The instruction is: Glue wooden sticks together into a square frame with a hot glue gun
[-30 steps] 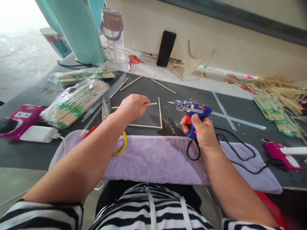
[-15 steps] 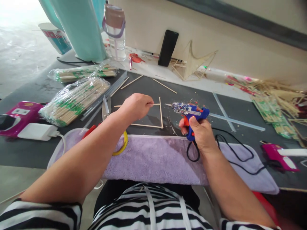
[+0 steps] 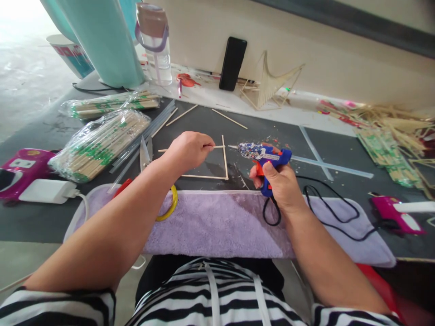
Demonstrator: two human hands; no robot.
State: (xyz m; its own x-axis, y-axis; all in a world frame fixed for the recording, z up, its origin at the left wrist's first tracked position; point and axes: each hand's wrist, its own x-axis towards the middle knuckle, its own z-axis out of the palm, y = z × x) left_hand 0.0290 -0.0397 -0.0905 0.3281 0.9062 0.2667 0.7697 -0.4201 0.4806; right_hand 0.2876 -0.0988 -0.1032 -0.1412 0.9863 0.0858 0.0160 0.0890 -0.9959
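My left hand [image 3: 190,149] pinches a thin wooden stick [image 3: 218,146], whose right end meets an upright side of a stick frame [image 3: 225,163] lying on the dark mat. Part of that frame is hidden under my left hand and forearm. In my right hand [image 3: 279,181] is a blue hot glue gun [image 3: 267,155] with an orange trigger, its front crusted with glitter-like bits. The nozzle points left and sits just right of the stick's end; whether it touches cannot be made out. Scissors [image 3: 145,156] with red and yellow handles lie partly beneath my left forearm.
Bagged wooden sticks [image 3: 102,145] and clear glue sticks [image 3: 136,140] lie left. Loose sticks [image 3: 229,118] lie behind the frame. A phone [image 3: 233,63], a bottle [image 3: 154,45] and a stick model [image 3: 270,88] stand at the back. A purple towel [image 3: 210,226] covers the front edge; a black cord [image 3: 326,222] crosses it.
The glue gun's nozzle has come slightly closer to the frame's upright side. My left hand keeps its pinch on the stick. The whole view has shifted a little.
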